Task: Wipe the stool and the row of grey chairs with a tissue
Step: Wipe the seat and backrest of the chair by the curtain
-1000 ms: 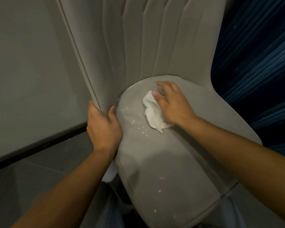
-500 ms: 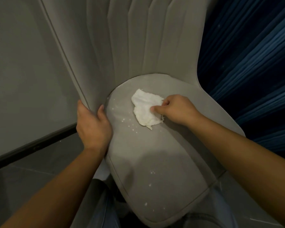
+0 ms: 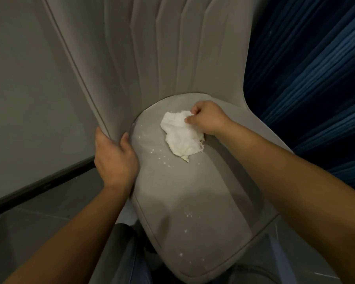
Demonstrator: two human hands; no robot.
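With your right hand (image 3: pixel 208 117) pinching the tissue (image 3: pixel 181 135) and left hand (image 3: pixel 115 156) gripping the chair (image 3: pixel 193 201) edge, sweep the white specks (image 3: pixel 162 154) forward with flat, overlapping strokes.

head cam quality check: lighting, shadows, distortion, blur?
Head view: dim, soft light; the white tissue is the brightest patch, close to blown out, its weave barely readable. A broad soft shadow lies across the grey chair seat. Wide-angle bending curves the wall's dark baseboard and stretches both forearms at the edges. Right hand and left hand look reasonably sharp, no strong motion blur.
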